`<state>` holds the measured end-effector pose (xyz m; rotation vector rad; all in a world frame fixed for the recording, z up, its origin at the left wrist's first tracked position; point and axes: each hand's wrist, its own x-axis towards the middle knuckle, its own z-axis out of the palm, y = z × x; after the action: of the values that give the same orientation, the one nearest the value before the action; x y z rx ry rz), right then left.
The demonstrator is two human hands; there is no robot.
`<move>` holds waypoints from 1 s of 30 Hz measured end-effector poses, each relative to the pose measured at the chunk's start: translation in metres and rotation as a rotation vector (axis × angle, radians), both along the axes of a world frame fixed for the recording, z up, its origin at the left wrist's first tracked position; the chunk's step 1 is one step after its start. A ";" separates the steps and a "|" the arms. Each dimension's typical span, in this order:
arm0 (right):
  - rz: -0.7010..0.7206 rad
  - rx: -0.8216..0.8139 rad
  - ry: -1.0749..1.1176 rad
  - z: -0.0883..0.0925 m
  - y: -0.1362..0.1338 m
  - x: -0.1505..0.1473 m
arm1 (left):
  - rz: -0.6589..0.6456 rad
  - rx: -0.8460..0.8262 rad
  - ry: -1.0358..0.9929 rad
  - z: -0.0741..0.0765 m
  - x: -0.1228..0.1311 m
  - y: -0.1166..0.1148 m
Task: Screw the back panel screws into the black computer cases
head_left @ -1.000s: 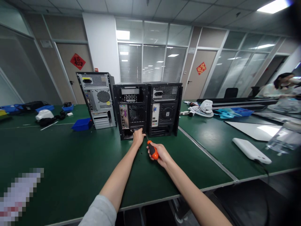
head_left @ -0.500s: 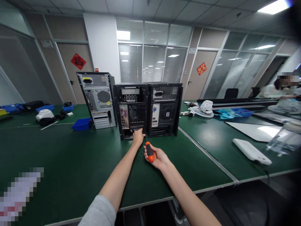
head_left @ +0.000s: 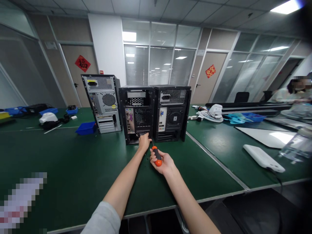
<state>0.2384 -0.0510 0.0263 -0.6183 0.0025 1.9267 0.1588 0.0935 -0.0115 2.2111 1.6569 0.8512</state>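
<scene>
My right hand (head_left: 166,163) is wrapped round the orange-and-black handle of a screwdriver (head_left: 157,157). Its thin shaft points up and away, toward the lower right edge of a black computer case (head_left: 138,117) whose back faces me. At that same bottom corner is my left hand (head_left: 144,143), with fingers bent in at the low opening and the thumb toward the screwdriver's tip. The fingertips and whatever they grip are hidden. Tiny dark bits (head_left: 147,159), perhaps screws, lie on the table beneath my hands.
A second black case (head_left: 172,113) stands against the right side of the middle one; a taller silver-backed case (head_left: 105,104) is at left. Blue trays (head_left: 86,128), a white power bank (head_left: 263,158) and a clear container (head_left: 296,144) sit on the green table (head_left: 73,169). A person (head_left: 284,94) is at far right.
The screwdriver's handle has tilted and turned slightly in my right hand. My left hand stays at the same corner of the case. The whole view has shifted a little.
</scene>
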 end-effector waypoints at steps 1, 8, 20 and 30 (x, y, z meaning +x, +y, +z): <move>-0.004 -0.001 0.019 0.000 0.000 0.000 | 0.002 0.000 -0.001 0.000 0.000 0.000; -0.033 0.003 0.153 -0.001 0.003 -0.004 | 0.006 0.013 -0.008 -0.002 0.000 0.001; -0.100 0.039 0.391 -0.005 0.006 -0.007 | 0.030 -0.027 -0.007 -0.003 0.001 0.005; -0.042 0.126 0.387 -0.020 0.012 -0.002 | 0.003 -0.056 -0.038 0.000 0.000 0.003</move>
<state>0.2362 -0.0390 0.0063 -0.1543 0.1373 1.9611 0.1584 0.0967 -0.0119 2.1426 1.6466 0.8313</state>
